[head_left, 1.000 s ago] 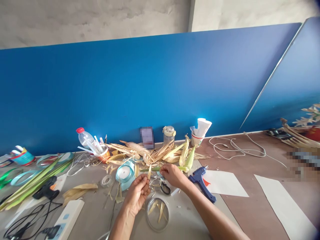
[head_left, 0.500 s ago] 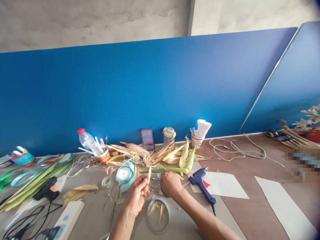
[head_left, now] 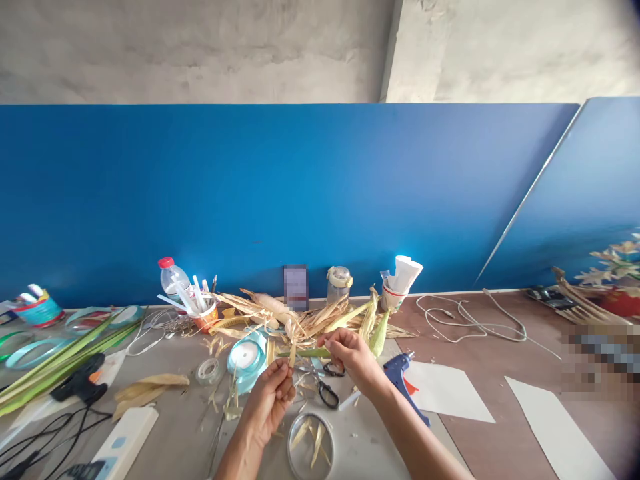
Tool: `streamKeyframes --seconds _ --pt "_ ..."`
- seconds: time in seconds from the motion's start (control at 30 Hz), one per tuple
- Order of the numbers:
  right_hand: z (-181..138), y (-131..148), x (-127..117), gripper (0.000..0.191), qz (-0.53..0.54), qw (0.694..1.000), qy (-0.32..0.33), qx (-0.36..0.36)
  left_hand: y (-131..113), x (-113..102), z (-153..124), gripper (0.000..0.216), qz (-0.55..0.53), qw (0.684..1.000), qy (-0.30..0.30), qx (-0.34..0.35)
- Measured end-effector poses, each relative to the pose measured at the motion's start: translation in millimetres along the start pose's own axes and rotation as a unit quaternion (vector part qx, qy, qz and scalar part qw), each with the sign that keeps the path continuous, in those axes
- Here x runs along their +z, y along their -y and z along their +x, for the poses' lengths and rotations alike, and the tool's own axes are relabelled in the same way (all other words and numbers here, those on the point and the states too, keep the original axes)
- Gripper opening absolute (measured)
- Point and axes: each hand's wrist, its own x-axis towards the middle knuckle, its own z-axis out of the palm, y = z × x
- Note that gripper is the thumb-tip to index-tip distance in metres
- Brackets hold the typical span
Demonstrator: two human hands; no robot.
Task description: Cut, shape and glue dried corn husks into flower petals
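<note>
My left hand (head_left: 270, 399) is closed in a pinch on a small pale husk strip (head_left: 293, 355) that points upward. My right hand (head_left: 350, 357) is closed on the right end of a thin green stem (head_left: 303, 353) held level above the table, its left end meeting the husk strip. Black-handled scissors (head_left: 327, 393) lie on the table just below both hands. A round metal lid (head_left: 311, 445) holding several cut husk pieces sits close to me, under my left wrist.
A pile of dry corn husks (head_left: 320, 317) lies behind the hands. A light-blue ribbon spool (head_left: 246, 357) and a tape roll (head_left: 207, 371) sit left; a blue glue gun (head_left: 400, 373) and white paper sheets (head_left: 450, 399) right. Green leaves (head_left: 60, 363), cables and a power strip (head_left: 123, 443) fill the left.
My right hand went down toward the scissors, then rose back up and now grips the green stem again. My left hand kept its pinch on the husk strip. The camera tilted up slightly.
</note>
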Motion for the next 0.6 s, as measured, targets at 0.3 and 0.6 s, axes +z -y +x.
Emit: streamKeyframes --seconds 0.3,0.6 --pt "5.5 11.1 17.4 0.024 -0.022 0.999 0.024 -0.018 -2.4 -0.6 -0.7 0.025 -0.037 0.999 0.021 0.019" --pt "2.4 -6.5 35.7 0.027 -0.097 0.992 0.085 0.012 3.6 5.4 0.3 0.027 0.02 0.992 -0.01 0.124"
